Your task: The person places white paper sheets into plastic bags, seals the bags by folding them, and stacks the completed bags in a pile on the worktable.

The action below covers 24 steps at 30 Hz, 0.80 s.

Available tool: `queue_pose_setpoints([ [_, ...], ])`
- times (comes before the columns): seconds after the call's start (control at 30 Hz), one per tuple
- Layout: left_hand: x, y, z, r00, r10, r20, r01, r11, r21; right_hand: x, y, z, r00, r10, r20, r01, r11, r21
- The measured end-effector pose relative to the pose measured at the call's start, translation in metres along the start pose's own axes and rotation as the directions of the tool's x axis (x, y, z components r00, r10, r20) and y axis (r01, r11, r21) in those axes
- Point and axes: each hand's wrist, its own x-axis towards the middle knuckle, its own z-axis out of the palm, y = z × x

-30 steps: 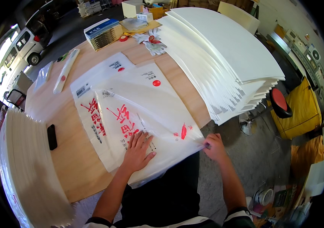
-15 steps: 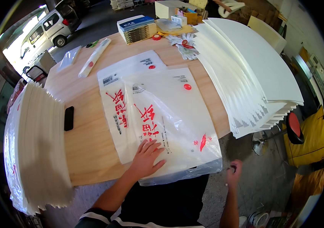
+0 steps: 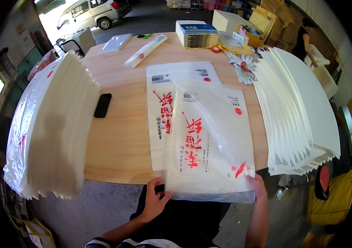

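A clear plastic bag with red and black print (image 3: 221,136), white paper sheets inside it, lies at the table's near edge. Its clear open end hangs over the edge toward me. At the bag's lower left corner, my left hand (image 3: 155,202) is curled, thumb and fingers at the rim. My right hand (image 3: 260,189) pinches the lower right corner, with the thumb on top. Beneath this bag, and sticking out to its left and beyond it, is a second printed package (image 3: 156,144) of the same look.
Tall stacks of white sheets stand at left (image 3: 56,136) and right (image 3: 320,107). A black phone (image 3: 103,105) lies by the left stack. Farther back are a plastic roll (image 3: 146,51), green-handled scissors (image 3: 145,36), gloves (image 3: 242,68) and a booklet stack (image 3: 196,35). Another person (image 3: 302,43) stands behind.
My left hand has gone from lying flat on the bag to its lower left corner. My right hand has come in from beside the table to the lower right corner. The view has shifted.
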Motion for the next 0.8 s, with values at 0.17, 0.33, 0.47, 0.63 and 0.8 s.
queue_pose_setpoints([
  [0.17, 0.011, 0.014, -0.005, 0.988, -0.086, 0.127, 0.116, 0.961, -0.25, -0.016, -0.001, 0.013, 0.992, -0.123, 0.024, 0.122, 0.992, 0.028],
  [0.33, 0.013, 0.024, -0.052, 0.868, -0.377, 0.324, 0.402, 0.916, -0.009, -0.024, 0.014, 0.007, 0.997, -0.073, -0.033, 0.075, 0.993, 0.092],
  [0.47, 0.02, 0.028, -0.09, 0.837, -0.432, 0.337, 0.281, 0.866, 0.413, -0.027, 0.013, 0.012, 0.99, -0.139, -0.029, 0.14, 0.988, 0.06],
  [0.63, 0.037, -0.009, -0.048, 0.983, -0.052, 0.178, 0.029, 0.991, 0.128, -0.037, -0.01, 0.036, 0.965, -0.259, 0.042, 0.256, 0.964, 0.07],
  [0.8, 0.059, 0.021, -0.012, 0.891, -0.19, 0.412, 0.039, 0.937, 0.348, -0.076, -0.033, 0.034, 0.871, -0.448, 0.201, 0.421, 0.892, 0.165],
])
